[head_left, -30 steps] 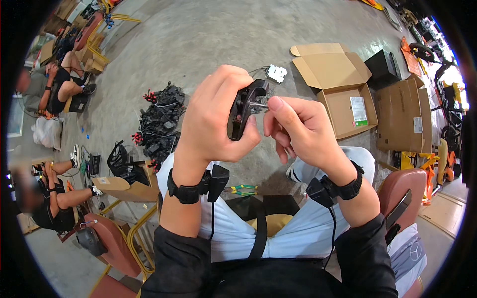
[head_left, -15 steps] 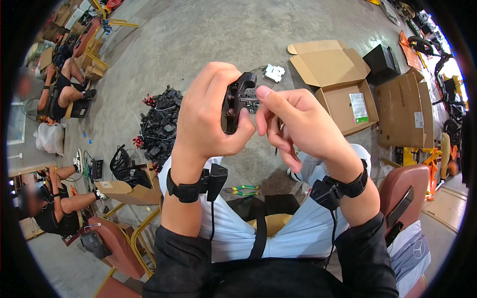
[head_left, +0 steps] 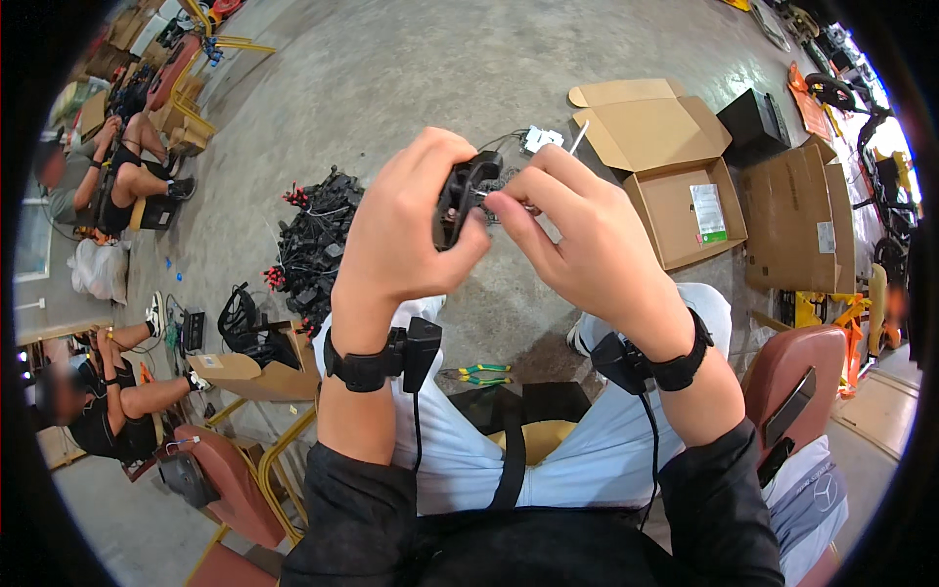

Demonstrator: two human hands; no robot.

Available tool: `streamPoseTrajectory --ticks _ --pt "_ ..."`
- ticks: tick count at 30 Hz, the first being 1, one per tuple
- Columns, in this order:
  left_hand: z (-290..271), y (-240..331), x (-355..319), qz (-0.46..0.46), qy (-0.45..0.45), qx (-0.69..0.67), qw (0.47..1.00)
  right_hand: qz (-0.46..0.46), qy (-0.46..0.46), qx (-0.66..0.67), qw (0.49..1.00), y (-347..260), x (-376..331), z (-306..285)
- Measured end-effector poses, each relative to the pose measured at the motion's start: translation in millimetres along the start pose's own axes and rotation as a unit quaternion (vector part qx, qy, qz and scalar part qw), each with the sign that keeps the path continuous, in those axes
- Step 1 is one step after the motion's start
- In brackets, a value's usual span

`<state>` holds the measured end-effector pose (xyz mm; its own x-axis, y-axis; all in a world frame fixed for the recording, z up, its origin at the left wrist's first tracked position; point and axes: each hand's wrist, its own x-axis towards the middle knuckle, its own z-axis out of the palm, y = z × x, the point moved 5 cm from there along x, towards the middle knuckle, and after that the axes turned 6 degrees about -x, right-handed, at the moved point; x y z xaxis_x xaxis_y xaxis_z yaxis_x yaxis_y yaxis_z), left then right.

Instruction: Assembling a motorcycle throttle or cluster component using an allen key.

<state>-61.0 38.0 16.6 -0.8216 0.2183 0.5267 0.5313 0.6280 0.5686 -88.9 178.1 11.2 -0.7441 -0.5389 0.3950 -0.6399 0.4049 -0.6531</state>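
My left hand (head_left: 396, 225) is closed around a black curved plastic part (head_left: 468, 193), holding it up in front of me. My right hand (head_left: 577, 220) pinches a slender metal tool (head_left: 480, 194), its tip at the open side of the part. A thin pale rod (head_left: 580, 137) sticks up past the right fingers; whether it belongs to the same tool, I cannot tell. The fingers hide most of the tool's length. Both wrists wear black straps with small boxes.
A heap of black parts with cables (head_left: 318, 245) lies left on the concrete floor. Beyond my hands are a white piece (head_left: 540, 140) and an open cardboard box (head_left: 675, 210). Green-yellow pliers (head_left: 484, 369) lie between my legs. Two seated people (head_left: 98, 401) are at left.
The right hand has turned over, its back now facing up, and the pale rod has come into view above it. The left hand still grips the black part, tilted slightly.
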Motion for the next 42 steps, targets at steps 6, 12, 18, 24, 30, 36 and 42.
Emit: streamPoseTrajectory --ticks 6,12,18,24,30,36,42 --pt "-10.2 -7.4 -1.6 -0.036 0.011 -0.063 0.997 0.124 -0.074 0.195 0.970 6.1 -2.0 9.0" --pt "-3.7 4.8 0.2 -0.006 0.038 -0.033 0.999 0.265 -0.124 0.335 0.896 8.9 -4.3 13.4" --pt "1.1 0.5 0.9 0.014 0.043 -0.010 0.999 0.283 -0.129 0.302 0.901 10.6 -6.6 13.5" --pt "0.1 -0.5 0.5 -0.008 0.042 -0.023 0.999 0.246 -0.099 0.245 0.932 7.1 -4.5 11.7" --pt "-4.6 -2.1 0.5 -0.025 0.048 -0.033 0.998 0.042 -0.037 0.107 0.993 -3.2 2.2 1.2" --pt "-9.2 -2.4 -1.5 -0.027 0.056 -0.032 0.998 0.091 -0.077 0.234 0.965 5.1 0.5 9.3" --pt "-9.2 -0.3 0.2 -0.009 0.055 -0.036 0.998 0.240 -0.148 0.377 0.882 7.7 -3.0 16.1"
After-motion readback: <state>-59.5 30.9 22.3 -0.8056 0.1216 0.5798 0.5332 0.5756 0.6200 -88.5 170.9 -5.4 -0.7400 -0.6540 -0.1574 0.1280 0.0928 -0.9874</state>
